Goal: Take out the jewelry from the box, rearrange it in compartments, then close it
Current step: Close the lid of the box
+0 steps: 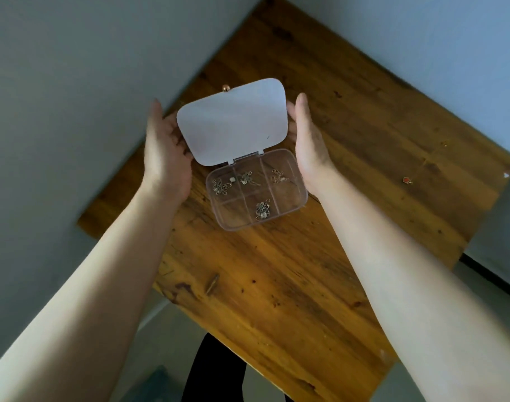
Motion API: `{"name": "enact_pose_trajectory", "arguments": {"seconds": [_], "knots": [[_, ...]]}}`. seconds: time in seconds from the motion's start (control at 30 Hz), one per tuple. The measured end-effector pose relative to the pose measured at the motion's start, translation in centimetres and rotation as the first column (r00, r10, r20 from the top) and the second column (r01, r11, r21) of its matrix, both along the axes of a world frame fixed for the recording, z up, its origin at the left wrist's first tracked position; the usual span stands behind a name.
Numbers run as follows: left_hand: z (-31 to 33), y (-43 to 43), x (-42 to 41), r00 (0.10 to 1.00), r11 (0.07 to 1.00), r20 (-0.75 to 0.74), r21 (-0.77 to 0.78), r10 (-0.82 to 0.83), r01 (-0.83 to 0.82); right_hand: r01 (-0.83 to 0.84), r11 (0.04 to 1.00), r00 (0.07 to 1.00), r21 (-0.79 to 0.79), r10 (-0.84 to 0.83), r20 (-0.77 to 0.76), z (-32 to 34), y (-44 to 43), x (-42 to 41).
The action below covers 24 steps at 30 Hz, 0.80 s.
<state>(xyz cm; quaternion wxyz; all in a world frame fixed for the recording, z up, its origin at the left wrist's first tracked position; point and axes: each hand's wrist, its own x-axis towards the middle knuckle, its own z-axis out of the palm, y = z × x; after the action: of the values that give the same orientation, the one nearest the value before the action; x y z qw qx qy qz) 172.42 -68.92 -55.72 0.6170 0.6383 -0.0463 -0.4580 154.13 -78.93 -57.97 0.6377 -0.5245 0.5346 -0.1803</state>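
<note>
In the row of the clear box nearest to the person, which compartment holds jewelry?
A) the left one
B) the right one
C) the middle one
C: in the open box, a tangled chain lies in the near middle compartment, and the compartments on either side of it are empty.

A knotty wooden table [277, 285] stands on a grey floor [59, 82]; a black strip [491, 277] runs beside its right edge.

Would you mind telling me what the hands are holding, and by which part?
The raised lid, held between both hands: left hand at its left edge, right hand at its right edge.
</note>
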Motion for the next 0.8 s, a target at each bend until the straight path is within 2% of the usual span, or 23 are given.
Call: {"name": "enact_pose_trajectory", "arguments": {"seconds": [0.1, 0.17, 0.23, 0.3, 0.5, 0.57, 0.67, 0.8], "knots": [[0.5, 2.5, -2.6, 0.991, 0.997, 0.118, -0.031, -0.066, 0.070, -0.003, 1.000, 1.000, 0.018, 0.002, 0.015, 1.3, 1.2, -1.6], [0.1, 4.5, -4.7, 0.970, 0.993, 0.211, 0.033, -0.119, 0.115, -0.010, 1.000, 1.000, 0.021, 0.009, 0.025, 1.3, 2.2, -3.2], [-0.6, 6.5, -6.7, 0.900, 0.970, 0.368, 0.158, -0.233, 0.186, -0.008, 1.000, 1.000, -0.020, 0.009, 0.024, 0.7, 3.6, -5.0], [-1.8, 8.4, -8.3, 0.809, 0.939, 0.484, 0.242, -0.334, 0.242, -0.043, 0.995, 0.998, -0.086, 0.039, -0.039, 0.0, 5.0, -6.1], [-5.0, 11.5, -10.1, 0.639, 0.852, 0.564, 0.374, -0.522, 0.367, -0.255, 0.942, 0.947, -0.219, 0.198, -0.252, -2.8, 7.6, -8.6], [-5.9, 12.0, -10.3, 0.606, 0.808, 0.538, 0.448, -0.586, 0.384, -0.332, 0.918, 0.904, -0.216, 0.245, -0.350, -3.8, 8.0, -9.4], [-6.5, 12.0, -10.3, 0.629, 0.789, 0.488, 0.472, -0.605, 0.393, -0.406, 0.894, 0.858, -0.189, 0.301, -0.417, -4.6, 8.3, -9.8], [-5.0, 10.9, -10.5, 0.769, 0.875, 0.419, 0.271, -0.483, 0.401, -0.358, 0.923, 0.870, -0.143, 0.274, -0.410, -4.5, 8.0, -8.8]]}}
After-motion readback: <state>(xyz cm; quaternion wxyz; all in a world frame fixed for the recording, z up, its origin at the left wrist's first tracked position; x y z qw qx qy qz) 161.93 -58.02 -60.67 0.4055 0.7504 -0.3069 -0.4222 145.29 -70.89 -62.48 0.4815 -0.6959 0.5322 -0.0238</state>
